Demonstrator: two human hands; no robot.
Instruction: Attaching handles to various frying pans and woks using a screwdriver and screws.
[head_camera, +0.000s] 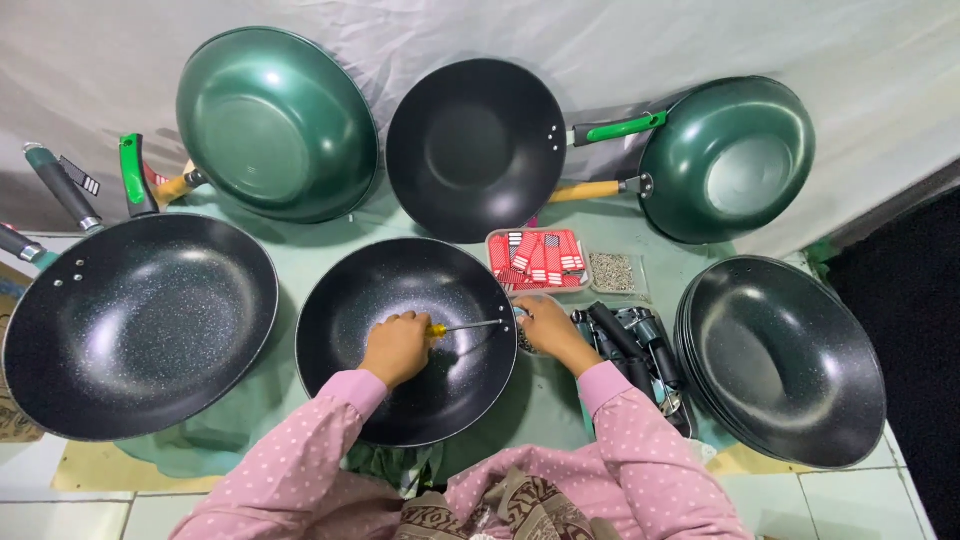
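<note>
Screwdriver into the rim of the black speckled pan, right hand bracing the far side

I have the left hand closed around the yellow grip of a screwdriver, its shaft lying across the inside of the black speckled pan and pointing at the rim, where the right hand curls its fingers against the wall; what they pinch, I cannot tell. To do this well I judge the tip must sit square and the pan be kept from turning on the green tabletop. Just right of the right hand lies a pile of black handles; beyond it a red tray of small parts and a clear bag of screws. Farther off stand a black wok and green pans.
</note>
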